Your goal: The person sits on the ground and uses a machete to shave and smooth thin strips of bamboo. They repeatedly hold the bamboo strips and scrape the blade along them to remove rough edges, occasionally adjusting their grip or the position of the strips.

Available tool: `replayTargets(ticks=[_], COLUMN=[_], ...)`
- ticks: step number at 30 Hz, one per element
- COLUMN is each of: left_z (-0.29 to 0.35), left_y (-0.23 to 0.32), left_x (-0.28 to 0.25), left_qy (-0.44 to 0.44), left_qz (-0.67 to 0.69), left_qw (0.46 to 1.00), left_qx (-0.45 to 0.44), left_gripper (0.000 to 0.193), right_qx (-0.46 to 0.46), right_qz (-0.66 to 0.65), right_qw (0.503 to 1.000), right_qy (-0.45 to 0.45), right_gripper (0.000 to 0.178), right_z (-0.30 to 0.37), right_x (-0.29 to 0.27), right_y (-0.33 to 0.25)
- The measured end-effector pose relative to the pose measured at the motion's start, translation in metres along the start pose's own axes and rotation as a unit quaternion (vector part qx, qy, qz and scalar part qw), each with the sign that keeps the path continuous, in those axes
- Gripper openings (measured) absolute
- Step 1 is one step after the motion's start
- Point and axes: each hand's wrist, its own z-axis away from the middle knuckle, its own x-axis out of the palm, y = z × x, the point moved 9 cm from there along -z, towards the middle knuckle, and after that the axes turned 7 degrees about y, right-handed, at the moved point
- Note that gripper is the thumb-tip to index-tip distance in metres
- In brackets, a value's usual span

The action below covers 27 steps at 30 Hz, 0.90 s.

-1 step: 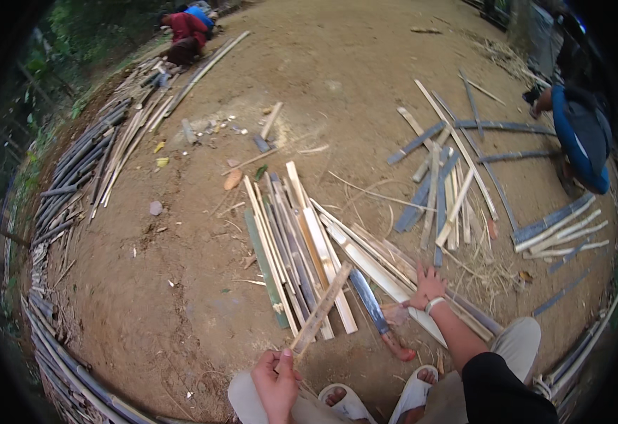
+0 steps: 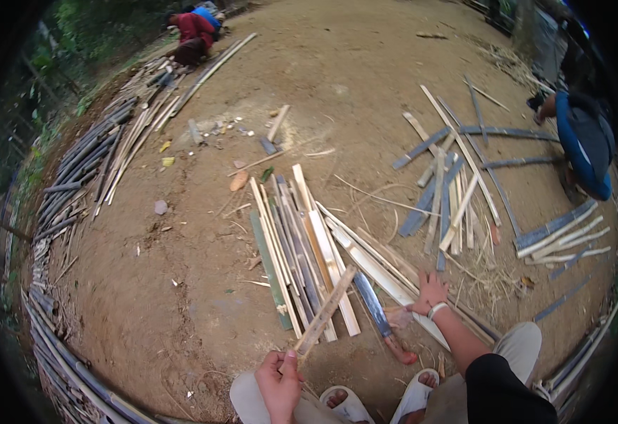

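Note:
Pinched in my left hand point(image 2: 279, 384) is the near end of a flat bamboo strip point(image 2: 327, 308). The strip slants up and away to the right, its far end over a row of split bamboo pieces point(image 2: 300, 261). My right hand point(image 2: 430, 294) lies with fingers spread on another bundle of long bamboo strips point(image 2: 379, 270), a pale band round the wrist. Between the two bundles a machete point(image 2: 373, 304) rests on the ground, blade pointing away and its reddish-brown handle near my feet.
Loose bamboo slats point(image 2: 442, 201) lie crossed at the right, near a crouching person in blue and grey point(image 2: 583, 145). Dark bamboo poles point(image 2: 93, 159) are piled along the left edge. Another person in red point(image 2: 194, 30) bends down at the far left.

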Motion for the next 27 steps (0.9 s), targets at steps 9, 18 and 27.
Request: replayTargets(ticks=[9, 18, 27], left_z=[-0.008, -0.014, -0.012], left_y=[-0.015, 0.001, -0.019], left_x=[-0.008, -0.007, -0.018], left_qy=[-0.023, -0.020, 0.015], left_qz=[-0.035, -0.151, -0.247], left_qw=[0.999, 0.980, 0.957], left_qx=[0.022, 0.129, 0.150], left_gripper=[0.025, 0.029, 0.017], right_qx=[0.032, 0.041, -0.060], right_qz=[-0.059, -0.102, -0.245], right_qw=[0.997, 0.994, 0.961], right_qy=[0.042, 0.024, 0.113], right_gripper=[0.082, 0.069, 0.079], right_z=[0.005, -0.014, 0.018], right_x=[0.025, 0.064, -0.134], right_y=[-0.009, 0.016, -0.014])
